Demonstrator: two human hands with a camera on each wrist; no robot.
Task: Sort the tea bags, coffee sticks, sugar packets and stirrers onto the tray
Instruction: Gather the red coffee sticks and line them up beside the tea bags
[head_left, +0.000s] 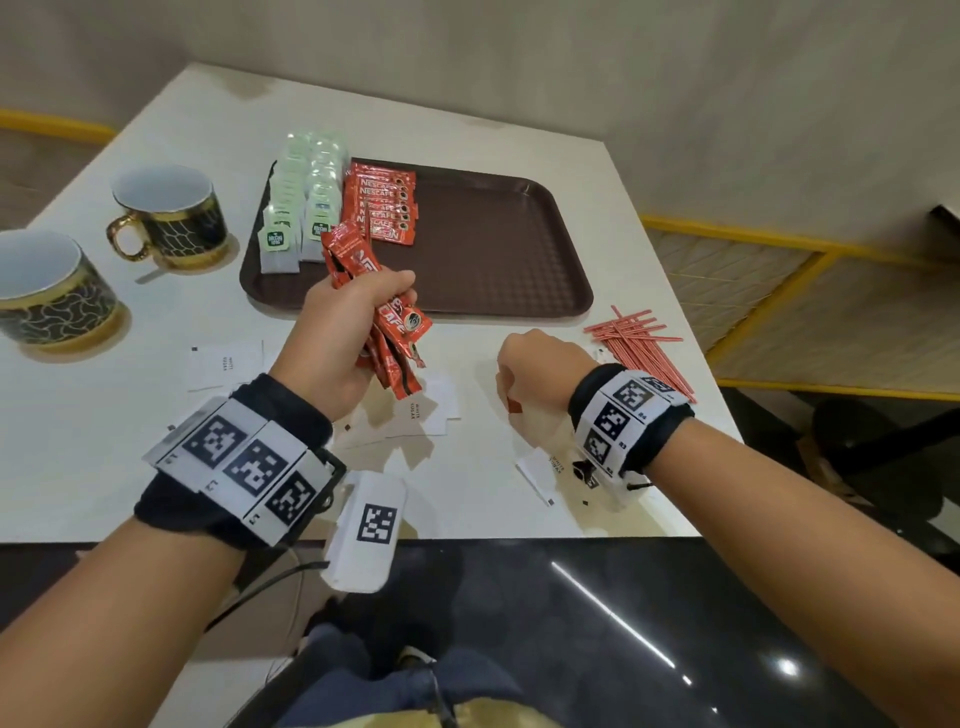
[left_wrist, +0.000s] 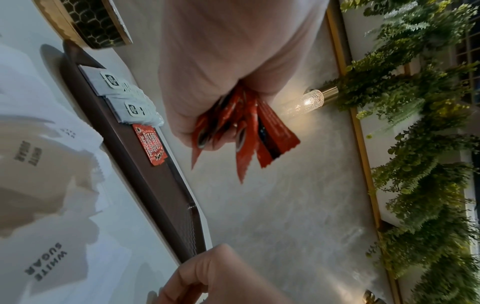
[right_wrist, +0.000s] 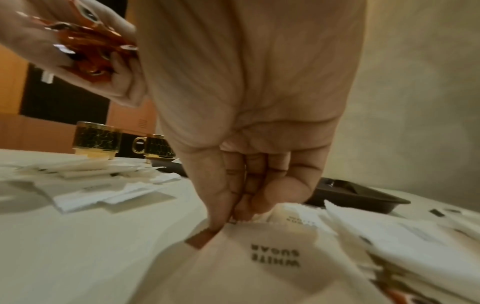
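Observation:
My left hand (head_left: 384, 296) grips a bundle of red coffee sticks (head_left: 363, 280) in the air just before the front edge of the brown tray (head_left: 493, 249); the same bundle (left_wrist: 246, 133) sticks out of the fist in the left wrist view. Tea bags (head_left: 301, 208) and a row of coffee sticks (head_left: 384, 208) lie at the tray's left end. My right hand (right_wrist: 233, 218) reaches down to the table and pinches the end of a red coffee stick (right_wrist: 200, 239) that lies half under a white sugar packet (right_wrist: 272, 257). Red stirrers (head_left: 639, 348) lie in a heap to its right.
Two black-and-gold cups (head_left: 171, 218) (head_left: 47, 291) stand left of the tray. More white sugar packets (head_left: 223, 364) (head_left: 421, 410) lie scattered between the tray and the near table edge. A wall runs close behind the table. The tray's right half is bare.

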